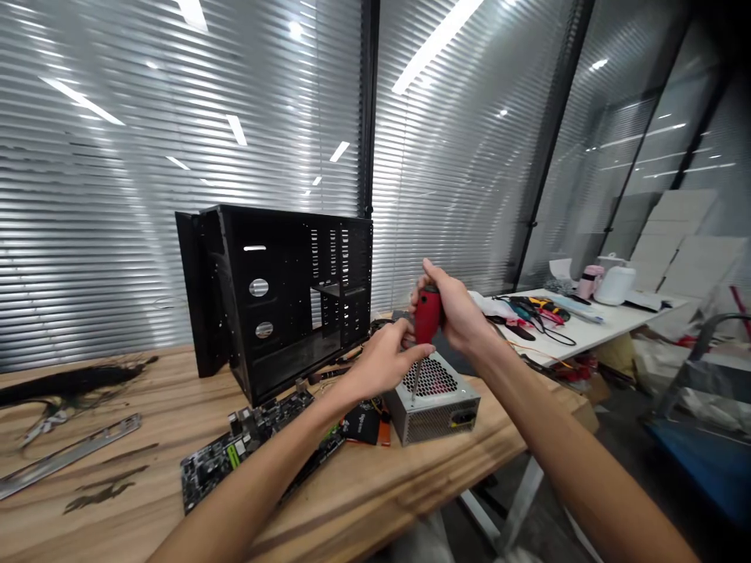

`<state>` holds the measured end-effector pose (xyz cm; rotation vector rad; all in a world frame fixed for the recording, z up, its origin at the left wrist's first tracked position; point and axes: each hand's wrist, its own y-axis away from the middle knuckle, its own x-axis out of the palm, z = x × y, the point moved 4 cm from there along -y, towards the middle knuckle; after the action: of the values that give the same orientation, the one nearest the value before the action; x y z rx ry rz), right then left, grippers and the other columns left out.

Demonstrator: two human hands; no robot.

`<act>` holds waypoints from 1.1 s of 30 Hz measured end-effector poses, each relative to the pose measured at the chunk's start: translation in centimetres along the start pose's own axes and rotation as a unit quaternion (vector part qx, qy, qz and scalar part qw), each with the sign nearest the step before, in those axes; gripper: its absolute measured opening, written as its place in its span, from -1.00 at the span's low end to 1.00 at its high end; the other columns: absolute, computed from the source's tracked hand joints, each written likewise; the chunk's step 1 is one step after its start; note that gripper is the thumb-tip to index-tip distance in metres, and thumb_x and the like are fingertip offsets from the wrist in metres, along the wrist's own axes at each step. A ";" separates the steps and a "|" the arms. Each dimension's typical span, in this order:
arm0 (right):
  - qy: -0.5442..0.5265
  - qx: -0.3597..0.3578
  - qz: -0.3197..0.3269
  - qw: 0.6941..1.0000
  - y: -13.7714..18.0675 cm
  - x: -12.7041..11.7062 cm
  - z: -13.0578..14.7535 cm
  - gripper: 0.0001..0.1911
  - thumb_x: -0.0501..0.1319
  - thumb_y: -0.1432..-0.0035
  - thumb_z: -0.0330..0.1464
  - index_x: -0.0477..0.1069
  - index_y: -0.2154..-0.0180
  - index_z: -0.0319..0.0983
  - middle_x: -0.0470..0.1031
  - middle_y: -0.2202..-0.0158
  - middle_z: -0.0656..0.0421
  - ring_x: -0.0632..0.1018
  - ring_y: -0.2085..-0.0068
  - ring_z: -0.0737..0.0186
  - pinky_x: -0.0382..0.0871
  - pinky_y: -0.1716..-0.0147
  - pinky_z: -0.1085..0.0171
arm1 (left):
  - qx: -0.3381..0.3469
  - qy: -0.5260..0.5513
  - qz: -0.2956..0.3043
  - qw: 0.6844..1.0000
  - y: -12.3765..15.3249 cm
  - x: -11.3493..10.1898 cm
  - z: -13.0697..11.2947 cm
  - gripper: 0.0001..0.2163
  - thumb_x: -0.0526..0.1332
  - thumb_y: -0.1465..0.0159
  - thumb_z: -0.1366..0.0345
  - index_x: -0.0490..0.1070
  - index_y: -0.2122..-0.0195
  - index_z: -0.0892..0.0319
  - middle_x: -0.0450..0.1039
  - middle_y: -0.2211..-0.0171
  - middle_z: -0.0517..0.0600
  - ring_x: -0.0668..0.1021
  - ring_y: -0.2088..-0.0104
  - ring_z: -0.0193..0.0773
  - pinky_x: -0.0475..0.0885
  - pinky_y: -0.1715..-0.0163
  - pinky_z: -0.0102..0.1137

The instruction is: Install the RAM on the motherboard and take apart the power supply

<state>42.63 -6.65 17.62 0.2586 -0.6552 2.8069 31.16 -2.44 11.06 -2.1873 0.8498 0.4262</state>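
My right hand (454, 309) is wrapped round the red handle of a screwdriver (426, 320), held upright with its tip down on the top of a grey power supply unit (437, 399). My left hand (381, 360) is closed in a pinch at the screwdriver's shaft, just above the unit's round fan grille. The power supply lies near the right end of a wooden table (375, 493).
An empty black computer case (282, 293) stands upright behind my hands. A motherboard (235, 457) lies flat under my left forearm. A metal bracket (64, 453) and black cables (70, 383) lie at far left. A white table (587, 320) with tools stands at right.
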 end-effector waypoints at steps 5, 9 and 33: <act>0.038 -0.101 -0.104 0.989 1.4 1.6 0.9 -0.46 0.46 -0.08 0.01 0.22 0.52 -0.16 0.21 0.62 0.33 0.26 0.62 0.43 0.23 0.66 0.38 | -0.040 -0.044 -0.099 0.993 0.8 1.0 -0.8 -0.80 0.38 -0.25 0.19 0.42 0.22 0.13 0.59 0.19 0.01 0.58 0.14 -0.12 0.43 0.17 -0.31; 0.016 0.020 0.099 0.995 0.4 2.5 0.6 -0.48 0.46 -0.09 -0.03 0.21 0.51 -0.15 -0.05 0.71 0.46 0.01 0.68 0.50 0.06 0.70 0.41 | -0.052 -0.011 -0.064 0.997 0.6 0.4 -1.0 -0.71 0.44 -0.20 0.08 0.46 0.23 0.15 0.60 0.26 0.03 0.59 0.22 -0.07 0.47 0.22 -0.26; 0.002 0.008 0.108 0.994 -1.4 2.0 -0.6 -0.53 0.45 -0.09 -0.04 0.27 0.46 -0.16 -0.11 0.70 0.48 -0.05 0.68 0.50 0.03 0.71 0.44 | -0.020 0.189 0.038 0.981 -0.8 -0.3 0.9 -0.73 0.48 -0.16 0.14 0.56 0.31 0.25 0.66 0.28 0.08 0.65 0.20 -0.10 0.51 0.16 -0.28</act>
<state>41.07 -4.76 18.07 0.1967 -0.7002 3.0183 31.42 -1.21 11.00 -2.3167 1.1376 0.0606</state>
